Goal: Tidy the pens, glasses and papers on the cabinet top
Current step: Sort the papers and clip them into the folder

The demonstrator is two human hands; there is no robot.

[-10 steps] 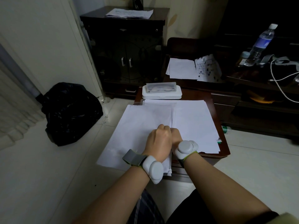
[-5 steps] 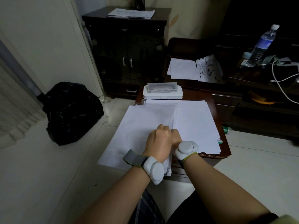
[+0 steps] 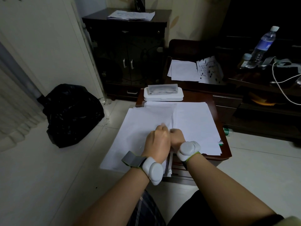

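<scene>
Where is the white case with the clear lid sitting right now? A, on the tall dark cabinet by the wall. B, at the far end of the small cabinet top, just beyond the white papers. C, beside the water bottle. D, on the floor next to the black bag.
B: the white case sits at the far end of the small cabinet top, just beyond the spread white papers.

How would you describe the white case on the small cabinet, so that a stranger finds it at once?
Start from the small reddish-brown cabinet in front of the person, its top mostly covered by white papers. At the far edge, beyond the papers and both hands, lies the white case. It alone there is a flat, rounded box, and a smaller clear case rests on top of it.
</scene>
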